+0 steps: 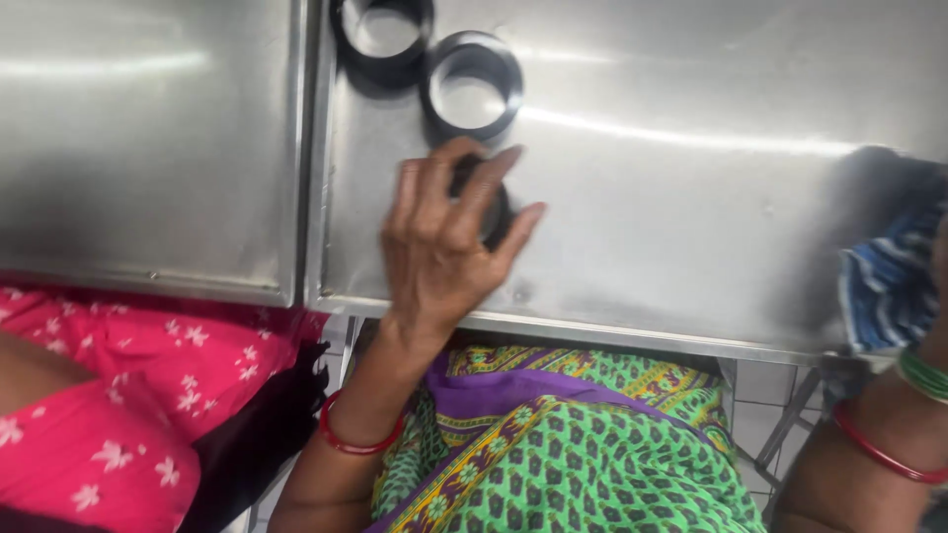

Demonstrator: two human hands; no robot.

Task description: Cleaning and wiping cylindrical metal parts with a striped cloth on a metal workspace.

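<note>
Our left hand point(444, 237) grips a black ring point(491, 209), seemingly rigid and light, by its rim on the steel tabletop point(691, 197); our right hand point(933, 286) clutches a blue striped cloth point(889, 281).

I am noting 1 dark ring point(491, 209) lying mostly hidden under my left hand point(444, 232); only its right arc is showing. The top edge is cutting off another ring point(383, 39). My right hand point(938, 326) is running off the right edge, so I am unable to read its grip on the blurred blue striped cloth point(889, 281).
</note>
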